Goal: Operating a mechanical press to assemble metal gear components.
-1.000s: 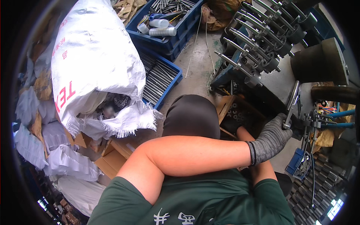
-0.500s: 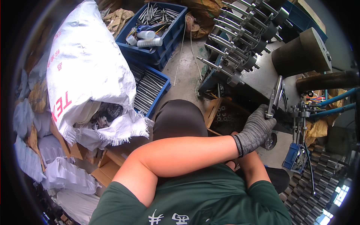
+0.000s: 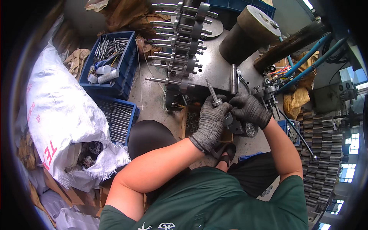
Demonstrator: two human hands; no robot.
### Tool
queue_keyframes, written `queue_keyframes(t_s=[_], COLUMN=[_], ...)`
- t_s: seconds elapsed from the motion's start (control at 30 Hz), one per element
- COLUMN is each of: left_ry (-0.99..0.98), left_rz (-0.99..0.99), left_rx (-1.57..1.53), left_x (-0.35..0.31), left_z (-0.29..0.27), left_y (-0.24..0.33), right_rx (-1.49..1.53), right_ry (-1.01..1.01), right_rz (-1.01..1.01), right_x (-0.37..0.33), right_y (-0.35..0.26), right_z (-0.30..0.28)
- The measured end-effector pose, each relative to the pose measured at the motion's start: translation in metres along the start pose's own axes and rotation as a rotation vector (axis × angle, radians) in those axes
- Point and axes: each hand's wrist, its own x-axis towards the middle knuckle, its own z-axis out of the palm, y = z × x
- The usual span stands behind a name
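My left hand, in a grey knitted glove, is closed around a steel shaft whose slim tip points up and away. A round metal collar sits on the shaft just above my fingers. Beside it, my right hand, gloved too, has its fingers curled together against my left thumb; what they pinch is hidden. Below the hands a grey metal part partly shows. Just beyond, a thick steel rod lies at the bench edge, next to a tool with curved handles.
Several shafts with collars stand in a row on the steel bench, near a big cylinder. Blue crates of shafts and a white woven sack lie left. Stacked metal cylinders fill the right.
The view has swung to the right. My left hand has drawn back from the bench edge with the shaft, and my right hand has come up beside it from beneath my left forearm.
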Motion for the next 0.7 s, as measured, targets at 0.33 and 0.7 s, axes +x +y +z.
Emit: queue_keyframes(t_s=[0.33, 0.7], left_ry=[0.070, 0.074], left_rz=[0.048, 0.062], left_rx=[-0.035, 0.055], left_x=[0.026, 0.025], left_z=[0.000, -0.001], left_y=[-0.024, -0.012], right_rx=[-0.726, -0.299], right_ry=[0.582, 0.407], right_rz=[-0.137, -0.169], right_x=[0.099, 0.102], right_y=[-0.011, -0.001], right_z=[-0.039, -0.047])
